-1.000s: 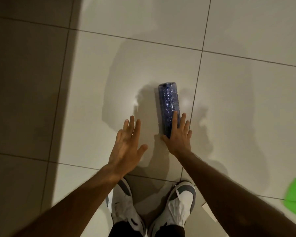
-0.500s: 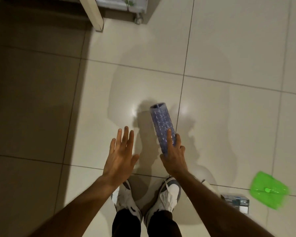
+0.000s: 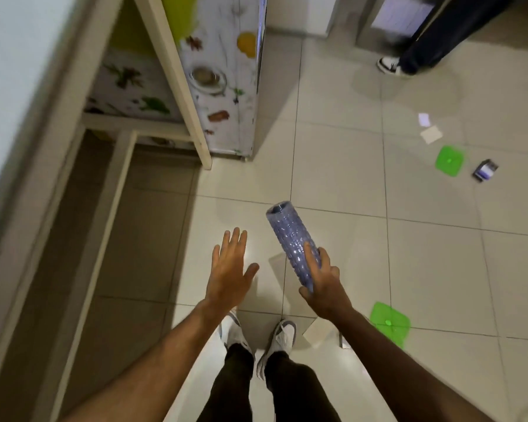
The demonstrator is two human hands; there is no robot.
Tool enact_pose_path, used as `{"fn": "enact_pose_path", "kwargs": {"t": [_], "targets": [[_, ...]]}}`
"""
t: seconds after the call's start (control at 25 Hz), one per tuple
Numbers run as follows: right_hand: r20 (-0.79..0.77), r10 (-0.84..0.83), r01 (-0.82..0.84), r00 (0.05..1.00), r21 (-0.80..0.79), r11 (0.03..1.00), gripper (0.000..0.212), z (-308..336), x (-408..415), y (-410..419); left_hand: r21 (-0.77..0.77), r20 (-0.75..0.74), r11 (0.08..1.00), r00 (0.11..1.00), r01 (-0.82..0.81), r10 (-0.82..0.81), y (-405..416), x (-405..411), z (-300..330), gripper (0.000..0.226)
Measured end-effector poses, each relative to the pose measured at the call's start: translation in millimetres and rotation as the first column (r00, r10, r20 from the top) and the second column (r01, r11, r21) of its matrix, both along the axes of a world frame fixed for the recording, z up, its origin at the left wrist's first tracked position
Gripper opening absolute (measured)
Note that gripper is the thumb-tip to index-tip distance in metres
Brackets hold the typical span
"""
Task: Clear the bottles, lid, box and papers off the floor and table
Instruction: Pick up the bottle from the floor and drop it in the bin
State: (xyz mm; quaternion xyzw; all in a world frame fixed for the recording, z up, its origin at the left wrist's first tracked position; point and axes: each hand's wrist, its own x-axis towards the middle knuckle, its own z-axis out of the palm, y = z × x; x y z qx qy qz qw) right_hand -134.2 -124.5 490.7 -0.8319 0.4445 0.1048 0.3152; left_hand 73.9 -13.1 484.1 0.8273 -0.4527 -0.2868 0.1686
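My right hand (image 3: 320, 278) grips a blue textured plastic bottle (image 3: 288, 239), held above the tiled floor with its base pointing away from me. My left hand (image 3: 230, 269) hovers beside it, fingers spread, holding nothing. A green lid (image 3: 390, 322) lies on the floor by my right arm, with a piece of paper (image 3: 317, 332) next to my right shoe. Farther right lie a second green lid (image 3: 450, 161), a small dark box (image 3: 485, 170) and a pale paper square (image 3: 431, 134).
A white table leg (image 3: 177, 83) and frame stand at the left, in front of a cabinet with a leaf-and-fruit pattern (image 3: 226, 71). Another person's leg and shoe (image 3: 392, 65) are at the upper right. My shoes (image 3: 256, 333) are on the tiles below.
My right hand closed on the bottle and lifted it off the floor. The view rose and widened, bringing the table, cabinet, other items and another person into sight.
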Motion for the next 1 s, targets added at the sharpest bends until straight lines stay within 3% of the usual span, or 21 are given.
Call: {"fn": "enact_pose_path", "kwargs": {"t": [0.24,0.52,0.72,1.0], "targets": [[0.096,0.07,-0.067,0.993,-0.03,0.997,0.115,101.0,-32.8,35.5,-0.066,0.085,0.996,0.994,-0.063,0.068,74.7,-25.5,97.9,0.073],[0.114,0.315,-0.301,0.942,-0.122,0.946,0.107,142.6,-94.3,89.5,-0.117,0.159,0.942,0.93,-0.316,0.332,183.7,-129.3,138.0,0.071],[0.094,0.553,-0.545,0.828,-0.094,0.833,0.105,150.8,-125.1,135.2,-0.123,0.182,0.837,0.817,-0.534,0.548,272.3,-220.0,155.5,0.071],[0.127,0.848,-0.844,0.515,-0.095,0.527,0.104,165.6,-125.8,265.1,-0.166,0.225,0.546,0.508,-0.821,0.832,436.7,-334.2,174.9,0.069]]}}
